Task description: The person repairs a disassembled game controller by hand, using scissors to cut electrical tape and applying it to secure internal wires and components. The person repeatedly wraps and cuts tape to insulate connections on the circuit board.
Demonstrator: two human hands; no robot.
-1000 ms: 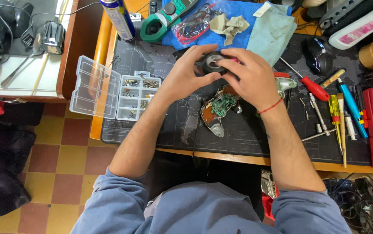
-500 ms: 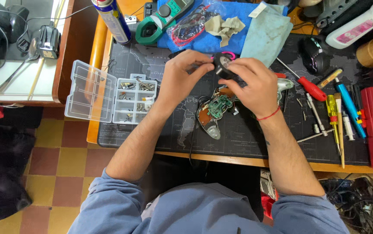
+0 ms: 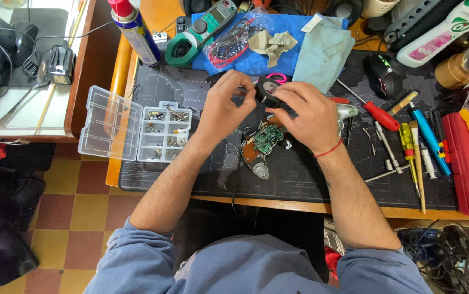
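Holding a small black part [image 3: 267, 90] between them, both hands meet over the middle of the table [image 3: 299, 204], a little toward its far edge. The left hand [image 3: 224, 109] has its fingers curled, thumb and fingertips pinched at the part's left side. The right hand [image 3: 308, 117] wraps over the part from the right, fingers bent around it and closed on it. Just under the hands, on the dark mat [image 3: 191, 179], lies a green circuit board [image 3: 267, 139] sitting in an opened grey casing [image 3: 256, 160].

Toward the left edge of the table a clear plastic organiser box [image 3: 166, 133] lies open, its lid [image 3: 109, 122] folded out past the mat; its small compartments hold screws and tiny metal parts, too small to tell apart.

At the far edge a blue cloth [image 3: 250, 60] carries a green clamp meter [image 3: 199, 32] and a bag of red leads [image 3: 231, 46]. A spray can [image 3: 135, 31] stands near the far left corner. Right of the hands lie a red-handled screwdriver [image 3: 373, 109] and further drivers, with a red case [image 3: 468, 163] at the right edge.
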